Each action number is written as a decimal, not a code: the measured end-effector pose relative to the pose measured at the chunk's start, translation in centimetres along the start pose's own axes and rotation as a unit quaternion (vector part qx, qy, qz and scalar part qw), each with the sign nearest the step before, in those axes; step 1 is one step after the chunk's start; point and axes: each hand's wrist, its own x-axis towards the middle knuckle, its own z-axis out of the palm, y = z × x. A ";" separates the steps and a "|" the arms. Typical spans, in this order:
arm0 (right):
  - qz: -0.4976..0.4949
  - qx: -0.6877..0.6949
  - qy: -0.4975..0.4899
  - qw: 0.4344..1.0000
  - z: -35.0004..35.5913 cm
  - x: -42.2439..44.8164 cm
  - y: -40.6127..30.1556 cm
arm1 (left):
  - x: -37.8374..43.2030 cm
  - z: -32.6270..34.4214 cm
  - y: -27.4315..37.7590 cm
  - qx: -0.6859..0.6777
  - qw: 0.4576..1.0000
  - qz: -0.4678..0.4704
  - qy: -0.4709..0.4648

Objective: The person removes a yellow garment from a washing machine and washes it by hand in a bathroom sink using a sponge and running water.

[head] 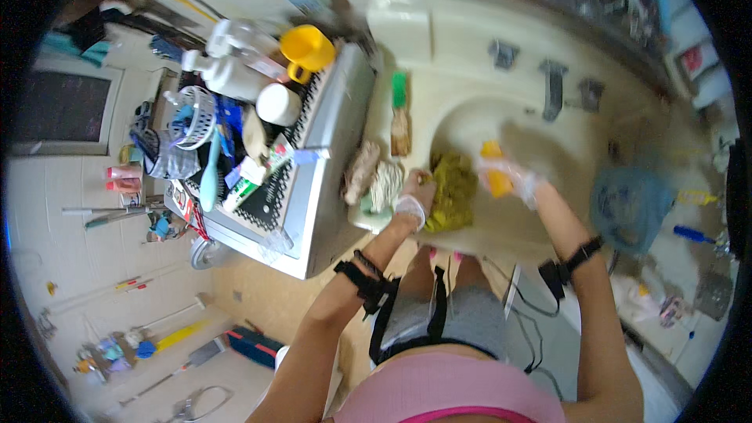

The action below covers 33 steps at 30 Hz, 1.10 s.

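An olive-green wet cloth (452, 194) lies over the near left part of the washbasin (529, 135). My left hand (418, 189), in a clear thin glove, grips the cloth's left edge. A yellow-orange bar or block (498, 179) is in my right hand (511, 176), also gloved, just right of the cloth above the bowl. Left of my left hand lie a bundled whitish cloth (386, 186) and a pinkish-beige bundle (361, 173). A scrubbing brush with green bristles (399, 91) rests on the basin's left ledge.
A metal faucet (553, 91) stands at the basin's back between two handles. On the left, a washing machine (346, 94) carries a yellow mug (307, 50), white bottles, a white basket (197, 117) and a light-blue hairbrush (210, 179). A translucent blue container (628, 208) is at the right.
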 end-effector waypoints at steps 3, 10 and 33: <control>-0.014 -0.051 -0.037 0.998 -4.5 -4.5 -4.1 | 2.6 0.1 4.2 -0.019 0.999 0.033 -0.028; -0.044 -0.393 -0.017 0.918 -7.8 -5.4 -11.3 | 5.5 -3.9 8.3 -0.086 0.993 0.072 -0.037; -0.680 -0.631 0.348 0.138 40.1 -42.2 -80.4 | 14.1 -13.2 15.2 -0.285 0.950 0.113 -0.060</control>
